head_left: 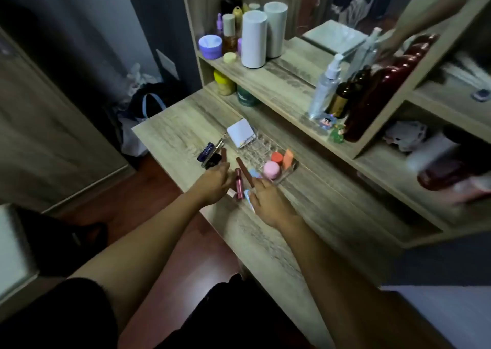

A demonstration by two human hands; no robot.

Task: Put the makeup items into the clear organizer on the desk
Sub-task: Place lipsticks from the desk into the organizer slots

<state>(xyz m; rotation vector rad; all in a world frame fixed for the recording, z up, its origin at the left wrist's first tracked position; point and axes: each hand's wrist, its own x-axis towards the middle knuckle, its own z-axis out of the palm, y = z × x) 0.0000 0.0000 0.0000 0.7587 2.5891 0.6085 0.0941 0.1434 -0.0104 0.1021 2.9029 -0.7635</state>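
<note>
Left grip (pixel 216 180) open, fingers spread, holding nothing, just beside pink tube (pixel 239 184). Right grip (pixel 267 199) pinches brown pencil (pixel 245 173) at near end. Organizer (pixel 268 149) sits on surface (pixel 332 215) just beyond, pink jar (pixel 271 170) and orange sponge (pixel 287 158) inside. Pencil likely light, stiff, prone to roll; better held mid-shaft. Blue tube (pixel 206 152) lies left.

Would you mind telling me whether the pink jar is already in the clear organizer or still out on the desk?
In. The pink jar sits inside the clear organizer, at its near end beside the orange-lidded jar.
</note>
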